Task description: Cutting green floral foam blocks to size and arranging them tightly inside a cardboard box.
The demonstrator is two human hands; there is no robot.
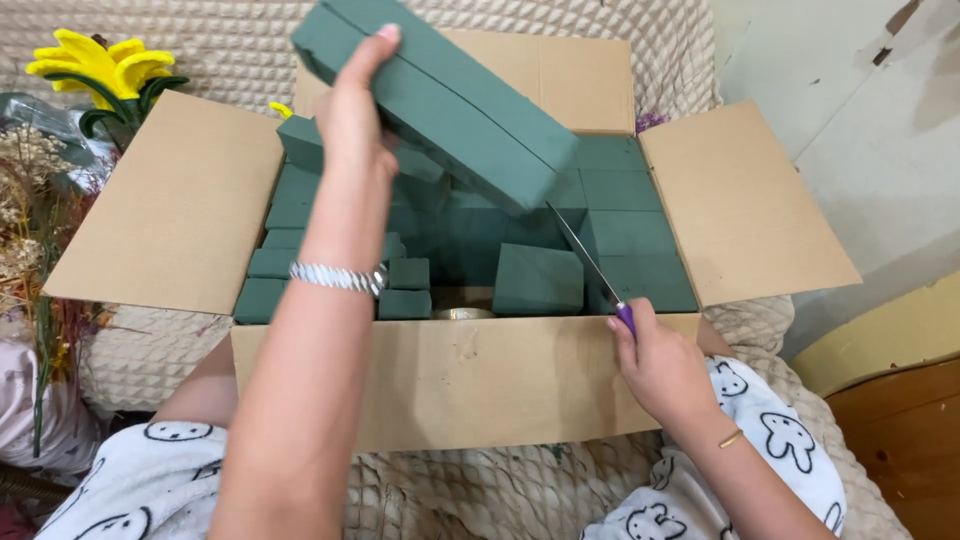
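Only one view here, the head camera looking straight down into an open cardboard box [470, 375] sitting on the person's lap, so everything below is placed relative to that box. The left hand [355, 120] was lifted above the box's back half, fingers wrapped tight around one end of a long green floral foam brick [450, 95], which hung tilted over the opening with its far end dipping toward the middle. The right hand [660, 365] sat at the box's front right corner, closed around the purple handle of a knife [590, 262], thin blade angled up and in toward the low end of that brick, tip just under it; can't tell if it was actually touching. My read on the foam: super light, stiff but crumbly, dents the second you squeeze, so gripping it across the broad flat faces near an end like that looked sensible, and a blade should go through it like nothing. It had a matte, slightly gritty look with sharp square edges. Inside the box were more foam blocks [535, 278], same dull green, some whole, some cut into short chunks, stacked along the left and back walls. The flaps were plain smooth brown card, folded out flat. Left of the box stood a yellow fake flower [100, 65] and some dried stems [30, 190], all on a beige waffle-textured blanket [150, 35].
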